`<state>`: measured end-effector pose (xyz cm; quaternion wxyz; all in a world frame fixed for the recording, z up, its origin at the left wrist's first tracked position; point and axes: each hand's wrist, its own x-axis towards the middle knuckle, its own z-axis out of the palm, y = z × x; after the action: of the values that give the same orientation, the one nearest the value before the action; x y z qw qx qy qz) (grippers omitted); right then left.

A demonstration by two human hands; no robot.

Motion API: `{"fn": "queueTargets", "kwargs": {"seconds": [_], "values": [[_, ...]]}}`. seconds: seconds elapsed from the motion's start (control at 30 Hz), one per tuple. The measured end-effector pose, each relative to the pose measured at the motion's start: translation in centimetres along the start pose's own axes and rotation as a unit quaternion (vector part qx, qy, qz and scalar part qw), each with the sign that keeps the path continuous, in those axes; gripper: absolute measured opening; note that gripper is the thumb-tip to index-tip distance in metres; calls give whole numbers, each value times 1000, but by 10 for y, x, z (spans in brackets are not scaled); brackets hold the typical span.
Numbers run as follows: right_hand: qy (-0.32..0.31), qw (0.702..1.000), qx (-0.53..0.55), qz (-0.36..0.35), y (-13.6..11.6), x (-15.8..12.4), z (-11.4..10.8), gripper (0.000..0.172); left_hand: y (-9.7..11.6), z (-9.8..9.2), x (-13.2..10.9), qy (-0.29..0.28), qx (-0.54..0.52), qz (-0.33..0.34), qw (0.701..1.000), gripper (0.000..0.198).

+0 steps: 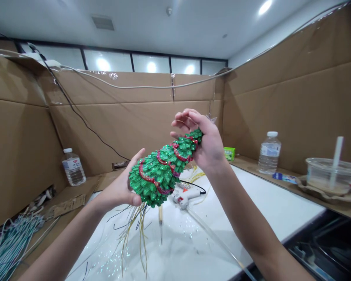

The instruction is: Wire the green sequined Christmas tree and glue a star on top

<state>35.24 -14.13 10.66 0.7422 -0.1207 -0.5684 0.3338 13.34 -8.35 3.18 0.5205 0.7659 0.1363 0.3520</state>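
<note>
Head view, left edge: wire bundle (8, 242) heaped, water bottle (73, 167) upright beyond. Left of centre: left hand (121, 189) cupped under wide base of sequin tree (163, 168), thumb pressed on. Centre: tree tilted above white table (266, 207), fully scaled green, red garland wound round; wire ends dangling below, seemingly untrimmed. Glue gun (184, 199) lying beneath. Right of centre: right hand (206, 146) closed round tip, wrist bent. Far right: lidded cup (332, 175).

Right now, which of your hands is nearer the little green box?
Right. The right hand grips the tip of the green tree, just left of the green box; the left hand cups its base, farther left.
</note>
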Motion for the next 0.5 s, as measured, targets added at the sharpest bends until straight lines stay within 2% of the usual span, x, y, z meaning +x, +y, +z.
{"fn": "queueTargets", "kwargs": {"seconds": [0.37, 0.5], "values": [[-1, 1000, 12, -9, 0, -1, 1, 21, 2, 4, -2, 16, -6, 3, 1000, 133], [25, 1000, -18, 0, -1, -2, 2, 25, 1, 3, -1, 11, -2, -5, 1000, 135]]}}
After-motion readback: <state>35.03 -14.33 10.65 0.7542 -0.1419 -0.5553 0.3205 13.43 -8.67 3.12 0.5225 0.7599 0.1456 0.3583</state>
